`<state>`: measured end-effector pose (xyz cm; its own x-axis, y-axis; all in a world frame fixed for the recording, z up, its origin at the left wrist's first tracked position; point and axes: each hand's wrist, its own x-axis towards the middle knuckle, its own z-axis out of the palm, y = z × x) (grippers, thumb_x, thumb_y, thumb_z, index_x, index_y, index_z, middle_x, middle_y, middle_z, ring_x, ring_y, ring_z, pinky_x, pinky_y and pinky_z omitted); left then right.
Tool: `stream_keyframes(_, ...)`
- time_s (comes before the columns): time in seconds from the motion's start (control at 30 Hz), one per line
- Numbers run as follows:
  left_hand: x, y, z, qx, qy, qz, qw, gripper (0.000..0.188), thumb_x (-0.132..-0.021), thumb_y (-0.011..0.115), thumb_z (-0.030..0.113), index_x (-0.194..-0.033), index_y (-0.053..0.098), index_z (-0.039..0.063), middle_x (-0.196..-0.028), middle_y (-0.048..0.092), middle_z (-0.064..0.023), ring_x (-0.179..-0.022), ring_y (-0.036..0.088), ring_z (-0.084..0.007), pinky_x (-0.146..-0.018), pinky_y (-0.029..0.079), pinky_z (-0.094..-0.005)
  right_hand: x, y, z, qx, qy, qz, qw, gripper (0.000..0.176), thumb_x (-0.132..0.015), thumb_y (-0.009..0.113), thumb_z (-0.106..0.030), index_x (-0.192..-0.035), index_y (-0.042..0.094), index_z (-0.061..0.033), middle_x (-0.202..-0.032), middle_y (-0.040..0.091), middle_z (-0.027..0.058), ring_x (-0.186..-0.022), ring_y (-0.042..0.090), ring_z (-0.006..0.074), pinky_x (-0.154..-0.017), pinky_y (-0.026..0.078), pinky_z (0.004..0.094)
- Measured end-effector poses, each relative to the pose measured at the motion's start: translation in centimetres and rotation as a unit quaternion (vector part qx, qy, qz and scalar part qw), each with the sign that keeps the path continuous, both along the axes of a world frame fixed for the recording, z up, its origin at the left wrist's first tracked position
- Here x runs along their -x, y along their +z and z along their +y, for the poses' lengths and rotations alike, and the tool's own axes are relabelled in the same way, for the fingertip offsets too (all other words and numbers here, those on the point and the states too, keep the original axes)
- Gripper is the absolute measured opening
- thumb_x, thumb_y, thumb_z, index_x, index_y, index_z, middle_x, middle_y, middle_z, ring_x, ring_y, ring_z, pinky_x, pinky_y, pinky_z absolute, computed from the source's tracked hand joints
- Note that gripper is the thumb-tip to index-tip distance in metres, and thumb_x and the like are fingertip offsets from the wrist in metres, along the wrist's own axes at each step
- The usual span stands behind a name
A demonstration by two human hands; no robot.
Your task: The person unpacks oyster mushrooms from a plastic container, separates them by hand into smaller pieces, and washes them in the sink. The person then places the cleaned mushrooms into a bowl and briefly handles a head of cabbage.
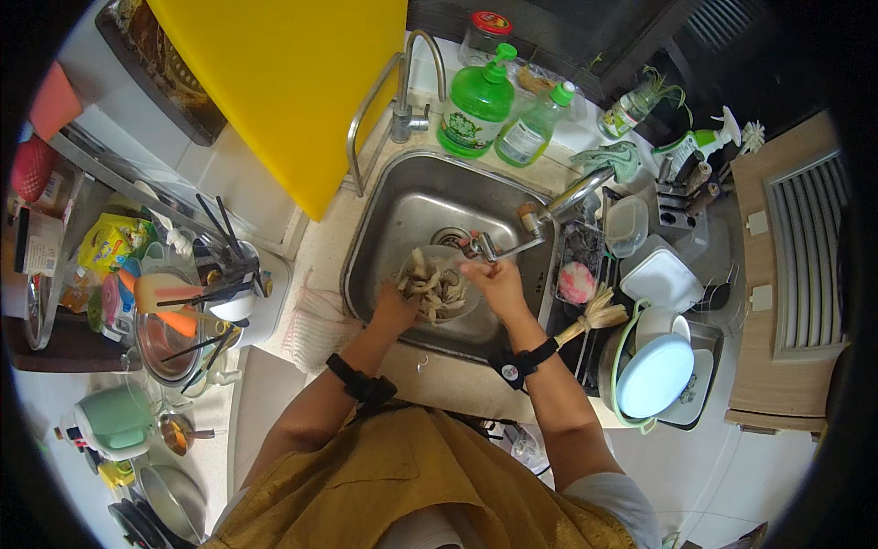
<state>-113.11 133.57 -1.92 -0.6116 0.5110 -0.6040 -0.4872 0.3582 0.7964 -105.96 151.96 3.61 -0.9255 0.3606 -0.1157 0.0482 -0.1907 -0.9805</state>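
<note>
A clear bowl (473, 300) of pale, greyish mushroom-like pieces (435, 288) is in the stainless steel sink (411, 192). My left hand (396, 309) is at the bowl's left side, its fingers partly hidden by the rim and the pieces; its grip is unclear. My right hand (497, 283) is at the bowl's upper right, just below the jointed spout end (488, 246) of the faucet (579, 192). Its fingers are bent, and whether they touch the bowl or the spout cannot be told. Both wrists wear black straps.
Green soap bottles (477, 113) and a small filter tap (403, 123) stand behind the sink. A yellow board (302, 82) rises at the back left. A cloth (319, 326) lies left of the sink; a straw brush (593, 317), wire rack and stacked bowls (654, 375) are on the right.
</note>
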Motion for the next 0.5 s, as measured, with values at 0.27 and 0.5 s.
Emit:
stream_keyframes(0.27,-1.5,0.7,0.3,0.054,-0.030,0.299,0.952,0.037,-0.079,0.056,-0.001,-0.113,0.042,-0.009,-0.097,0.058,-0.0285,-0.093,0.061,-0.0404,-0.084,0.047,-0.0435,0.3,-2.9,-1.4,-0.504,0.233,-0.123,0.822,0.072,-0.070,0.076,-0.020,-0.131,0.043,-0.0015,-0.125,0.048,0.0207,-0.116,0.047,0.0382,-0.096,0.042,0.0400)
stream_keyframes(0.5,-1.1,1.0,-0.3,0.019,0.004,0.263,0.965,0.040,-0.077,0.053,-0.002,-0.116,0.042,-0.007,-0.101,0.057,-0.0277,-0.093,0.060,-0.0403,-0.082,0.048,-0.0433,-0.6,-2.9,-0.7,-0.509,0.272,-0.059,0.814,0.052,-0.075,0.068,-0.016,-0.123,0.051,-0.0048,-0.105,0.053,0.0192,-0.098,0.055,0.0369,-0.085,0.047,0.0416)
